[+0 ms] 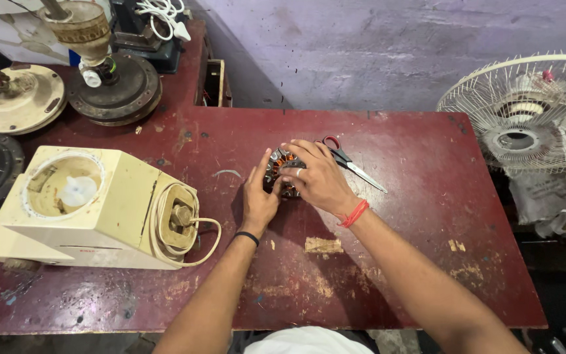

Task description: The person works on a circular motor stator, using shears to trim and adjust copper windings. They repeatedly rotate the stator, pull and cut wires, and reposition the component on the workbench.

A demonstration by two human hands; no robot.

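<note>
A round motor stator (279,165) with copper windings lies on the dark red table (414,216), mostly covered by my hands. My left hand (257,200) presses against its left side, fingers up along the rim. From above and the right, my right hand (316,176) lies over the stator with fingers curled on its top; a red thread band circles that wrist. A black band is on my left wrist. Scissors (348,162) with red and black handles lie just right of my right hand.
A cream mixer-grinder base (86,210) with a coiled cord lies on its side at the left. Ceiling fan motor parts (113,88) sit at the back left. A white table fan guard (532,111) stands off the right edge.
</note>
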